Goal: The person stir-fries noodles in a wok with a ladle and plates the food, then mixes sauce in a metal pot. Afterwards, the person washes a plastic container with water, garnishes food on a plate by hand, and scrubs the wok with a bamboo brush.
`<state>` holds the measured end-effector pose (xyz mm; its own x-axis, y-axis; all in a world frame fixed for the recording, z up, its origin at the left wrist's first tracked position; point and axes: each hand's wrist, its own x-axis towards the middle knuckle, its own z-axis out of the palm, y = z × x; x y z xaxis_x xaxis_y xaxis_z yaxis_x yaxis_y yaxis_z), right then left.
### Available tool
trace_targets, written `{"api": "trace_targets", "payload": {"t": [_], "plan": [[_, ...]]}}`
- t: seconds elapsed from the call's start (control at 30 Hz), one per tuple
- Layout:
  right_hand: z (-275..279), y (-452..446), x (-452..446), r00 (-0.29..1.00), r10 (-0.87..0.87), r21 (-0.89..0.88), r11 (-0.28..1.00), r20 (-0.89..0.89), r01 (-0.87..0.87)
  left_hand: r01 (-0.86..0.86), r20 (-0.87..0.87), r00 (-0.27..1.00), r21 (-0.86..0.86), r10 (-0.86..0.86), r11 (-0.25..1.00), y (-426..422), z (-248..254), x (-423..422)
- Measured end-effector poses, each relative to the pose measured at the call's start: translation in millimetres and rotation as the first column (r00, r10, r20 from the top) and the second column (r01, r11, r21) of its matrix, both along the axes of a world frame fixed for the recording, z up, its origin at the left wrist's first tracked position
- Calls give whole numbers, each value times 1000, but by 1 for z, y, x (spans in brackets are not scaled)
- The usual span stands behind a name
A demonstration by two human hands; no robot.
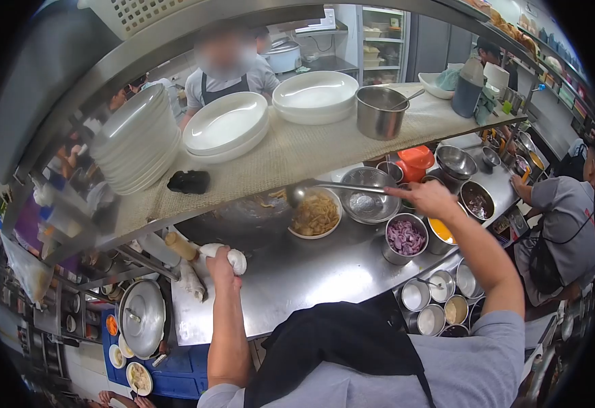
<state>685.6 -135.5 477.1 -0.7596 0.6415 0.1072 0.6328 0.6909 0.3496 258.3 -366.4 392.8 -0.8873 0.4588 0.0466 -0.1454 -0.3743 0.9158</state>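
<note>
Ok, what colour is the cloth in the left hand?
The cloth is white; best seen in the head view, the only one here.

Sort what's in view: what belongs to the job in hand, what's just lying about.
Likely in use: long-handled metal ladle in the right hand; white cloth in the left hand; round white bowl of browned food.

Apparently idle: stacked white dishes; cylindrical steel pot; round silver lid.

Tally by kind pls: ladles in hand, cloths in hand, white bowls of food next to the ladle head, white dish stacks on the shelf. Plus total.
Ladle: 1
White cloth: 1
White bowl of food: 1
White dish stacks: 3
Total: 6
</note>
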Motion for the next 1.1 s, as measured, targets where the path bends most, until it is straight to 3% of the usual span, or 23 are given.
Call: {"api": "trace_targets", "payload": {"t": [0.13,0.17,0.23,0.37,0.47,0.63,0.9,1.03,1.1], "plan": [[-63,-11,-51,957,63,-114,989,-285,-99,31,69,997,18,-33,999,-3,7,5],[-80,-13,-70,956,77,-117,987,-283,-114,56,113,992,42,-60,998,-6,5,3],[-113,-16,-104,909,11,-210,972,-416,-107,78,145,986,40,-83,996,-8,-2,-7],[-147,-18,-135,878,85,-151,973,-470,-175,136,223,964,59,-145,989,-21,11,-2],[-127,-16,-115,933,-11,-254,963,-360,-87,152,210,964,79,-166,985,-30,13,-3],[-89,-2,-59,980,-43,-199,980,-197,3,106,185,976,50,-113,993,-35,17,-3],[-36,32,20,987,-1,0,1000,-161,1,60,131,989,24,-63,998,-26,7,-9],[-12,3,35,981,-137,-103,987,-138,123,53,142,988,10,-54,999,-26,7,-5],[-27,1,42,977,-119,-145,985,-176,94,46,133,990,4,-46,999,-28,5,0]]}}
